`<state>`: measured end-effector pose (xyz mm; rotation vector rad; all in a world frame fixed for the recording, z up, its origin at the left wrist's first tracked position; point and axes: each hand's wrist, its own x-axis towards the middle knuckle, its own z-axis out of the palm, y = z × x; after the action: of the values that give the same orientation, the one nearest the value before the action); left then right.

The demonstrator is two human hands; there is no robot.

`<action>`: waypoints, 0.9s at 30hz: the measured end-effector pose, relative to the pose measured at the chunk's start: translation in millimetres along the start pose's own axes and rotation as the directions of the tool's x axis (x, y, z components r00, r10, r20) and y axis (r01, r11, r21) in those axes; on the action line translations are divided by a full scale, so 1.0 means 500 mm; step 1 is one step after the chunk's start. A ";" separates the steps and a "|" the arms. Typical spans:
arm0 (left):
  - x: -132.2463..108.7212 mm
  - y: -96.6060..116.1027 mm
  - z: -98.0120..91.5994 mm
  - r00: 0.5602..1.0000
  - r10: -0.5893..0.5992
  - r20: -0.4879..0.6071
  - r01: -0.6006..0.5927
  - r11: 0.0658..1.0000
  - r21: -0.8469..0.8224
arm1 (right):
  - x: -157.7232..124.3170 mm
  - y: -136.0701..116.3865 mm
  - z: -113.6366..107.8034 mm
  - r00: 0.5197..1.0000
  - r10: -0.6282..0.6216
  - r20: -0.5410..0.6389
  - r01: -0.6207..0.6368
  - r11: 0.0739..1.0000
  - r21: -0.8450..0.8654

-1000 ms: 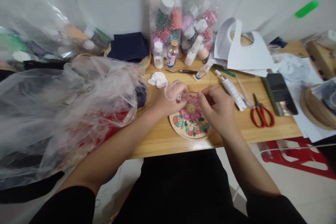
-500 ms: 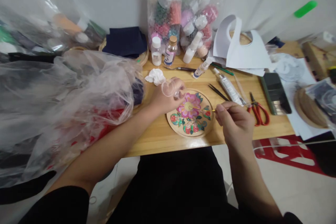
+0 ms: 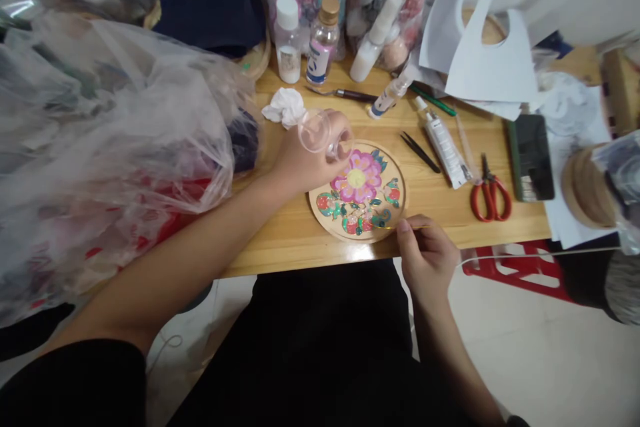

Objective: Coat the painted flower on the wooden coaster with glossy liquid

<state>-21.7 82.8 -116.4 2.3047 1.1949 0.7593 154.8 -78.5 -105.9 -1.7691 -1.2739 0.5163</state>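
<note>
My left hand (image 3: 306, 163) is closed round a small clear plastic cup (image 3: 315, 131) at the upper left edge of a round wooden board (image 3: 327, 223). The cup is tilted and partly hidden by the fingers. A pink flower (image 3: 367, 167) with a yellow centre, red berries and green leaves decorate the board, outlined in gold. In my right hand (image 3: 429, 253) a thin gold-coloured stick (image 3: 384, 227) is pinched between thumb and fingers, just off the board's lower right edge. Its tip reaches over the lower berries; whether it touches them I cannot tell.
Crumpled white tissue (image 3: 284, 107) and small bottles (image 3: 323, 47) stand behind. Tweezers (image 3: 420, 151), a white tube (image 3: 447, 147), red-handled pliers (image 3: 491, 197) and a phone (image 3: 533, 157) lie to the right. A clear plastic bag (image 3: 150, 107) covers the left side.
My right hand has moved the gold stick down from near the flower's centre to the lower berries. My left hand still holds the cup by the board. The view has tipped down.
</note>
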 end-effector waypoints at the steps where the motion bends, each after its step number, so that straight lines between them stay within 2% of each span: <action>1: 0.000 0.001 0.000 1.000 -0.004 0.007 0.004 1.000 0.001 | -0.001 0.001 0.000 1.000 -0.009 0.007 0.009 1.000 -0.009; 9: 0.000 0.005 -0.001 0.998 -0.047 0.029 0.047 0.999 -0.010 | -0.003 -0.002 0.004 0.997 -0.047 0.058 0.050 0.997 -0.050; 16: -0.002 0.000 0.002 0.999 -0.041 0.022 0.041 0.999 -0.023 | -0.004 0.001 0.005 0.997 -0.019 0.071 0.024 0.998 -0.064; 27: -0.003 0.002 0.000 0.999 -0.038 0.024 0.039 0.999 -0.026 | 0.003 -0.005 -0.001 0.999 -0.034 0.027 0.034 0.999 -0.010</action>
<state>-22.0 81.1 -116.2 2.2567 1.2083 0.7272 154.5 -76.9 -103.3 -1.7514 -1.3253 0.5158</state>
